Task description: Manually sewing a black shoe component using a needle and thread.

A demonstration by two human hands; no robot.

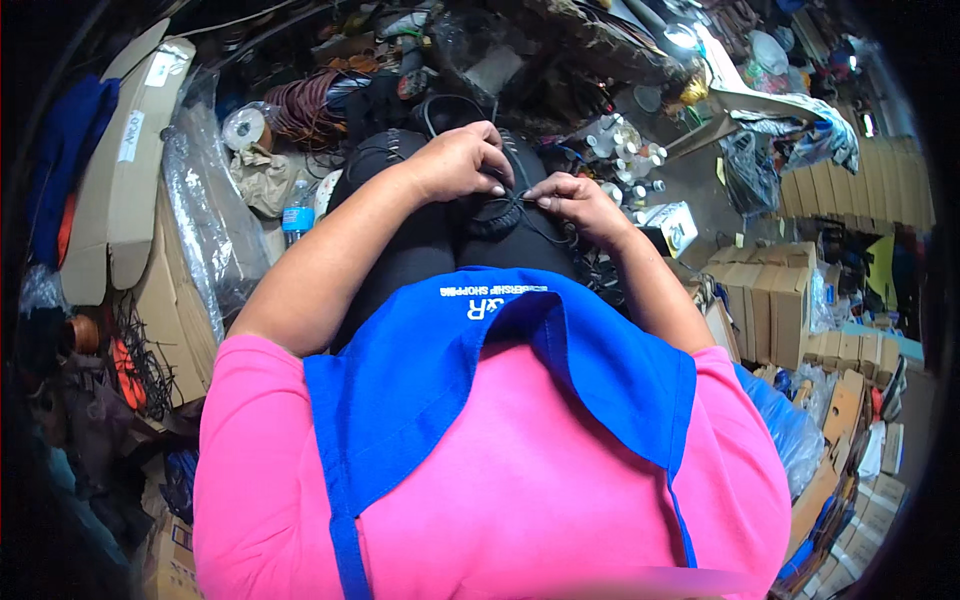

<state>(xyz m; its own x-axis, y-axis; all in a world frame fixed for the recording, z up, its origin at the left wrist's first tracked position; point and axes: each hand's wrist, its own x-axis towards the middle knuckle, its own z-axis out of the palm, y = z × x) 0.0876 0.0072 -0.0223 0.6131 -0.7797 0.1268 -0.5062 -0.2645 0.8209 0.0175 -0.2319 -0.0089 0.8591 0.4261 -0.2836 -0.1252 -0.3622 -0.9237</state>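
A small round black piece with a ridged, corded rim (497, 220) rests on my black-clad lap, thin black cords running from it. Over its far left side, my left hand (462, 163) has its thumb and fingers pinched together on a black cord. My right hand (580, 205) pinches a black cord at the piece's right side, fingertips close to those of the left. Both hands nearly meet above the piece, and their fingers partly hide where the cords cross. A loose black cord (555, 240) loops below my right hand.
To the left stand a blue-labelled water bottle (297, 215), a clear-wrapped spool (243, 128), a brown cord bundle (305, 105) and tall cardboard sheets (120, 190). Several small white containers (627, 145) cluster on the right, before stacked cardboard (760, 300). A blue apron (400, 350) covers my front.
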